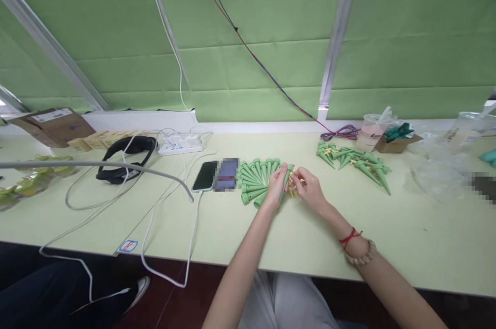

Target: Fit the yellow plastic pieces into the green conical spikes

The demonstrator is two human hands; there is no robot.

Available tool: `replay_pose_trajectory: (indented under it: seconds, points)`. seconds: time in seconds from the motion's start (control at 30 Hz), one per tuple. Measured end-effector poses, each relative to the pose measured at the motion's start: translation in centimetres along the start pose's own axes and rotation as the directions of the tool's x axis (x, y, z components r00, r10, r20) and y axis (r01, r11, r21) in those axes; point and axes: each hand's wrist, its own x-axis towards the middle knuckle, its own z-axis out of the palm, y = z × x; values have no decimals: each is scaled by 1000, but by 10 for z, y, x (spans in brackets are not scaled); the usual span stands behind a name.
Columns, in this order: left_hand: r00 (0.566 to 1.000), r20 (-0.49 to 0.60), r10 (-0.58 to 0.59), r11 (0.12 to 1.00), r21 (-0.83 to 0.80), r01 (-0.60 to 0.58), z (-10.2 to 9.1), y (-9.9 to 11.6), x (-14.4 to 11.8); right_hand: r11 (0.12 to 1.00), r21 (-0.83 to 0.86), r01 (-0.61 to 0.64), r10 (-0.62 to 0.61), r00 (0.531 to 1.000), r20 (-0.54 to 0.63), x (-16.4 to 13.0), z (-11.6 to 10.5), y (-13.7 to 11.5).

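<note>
My left hand is closed around a green plastic spike, a hollow cone with a wide round head at the top and its point toward me. Close beside it, my right hand pinches a small yellow piece against the spike's head; the fingers partly hide it. More small yellow pieces lie on the table under and between my hands. To the left, several green spikes are fanned out, heads outward. Another pile of green spikes, with yellow pieces on them, lies farther right.
Two phones lie left of the fan, one with a white cable. Black headphones, a power strip and loose cables spread farther left. At the back right stand a plastic cup, a small cardboard box and clear plastic bags.
</note>
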Motion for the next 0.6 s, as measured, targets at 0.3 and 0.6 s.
replay_pose_trajectory:
  seconds: [0.3, 0.6]
  points:
    - [999, -21, 35, 999, 5, -35, -1, -3, 3, 955, 219, -202, 217, 975, -47, 2, -2, -8]
    - [996, 13, 91, 996, 12, -91, -8, -5, 4, 497, 510, -703, 610, 700, 371, 10, -12, -13]
